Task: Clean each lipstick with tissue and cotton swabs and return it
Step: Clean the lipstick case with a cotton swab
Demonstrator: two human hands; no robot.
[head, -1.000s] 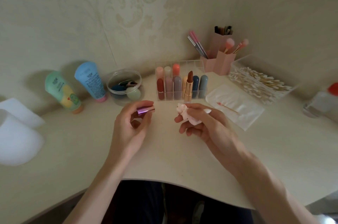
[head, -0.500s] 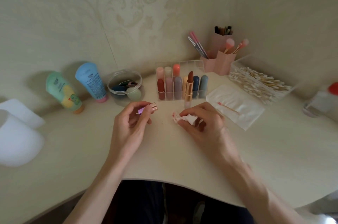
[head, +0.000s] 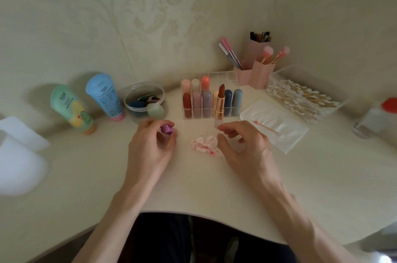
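A small purple tube [head: 166,129] is pinched between the thumb and fingertips of the left hand [head: 150,146], above the middle of the desk [head: 193,187]. Whether it is a cap or a whole lipstick cannot be told.

The right hand [head: 245,149] is held with fingers curved and apart, and nothing is gripped. Its index fingertip lies just beside the foot of the uncapped lipstick [head: 220,101], though contact cannot be confirmed. That lipstick stands upright just in front of the clear organiser [head: 227,75] near the desk's back edge.

A crumpled tissue [head: 205,144], stained red, lies on the desk between the hands. A used cotton swab [head: 265,127] rests on a white pad [head: 283,134] toward the right edge.

The tissue wipe is judged to be set aside and the uncapped lipstick to be reached for. A low pinch on its tube is called for, so that it is neither tipped nor smeared at the bullet.
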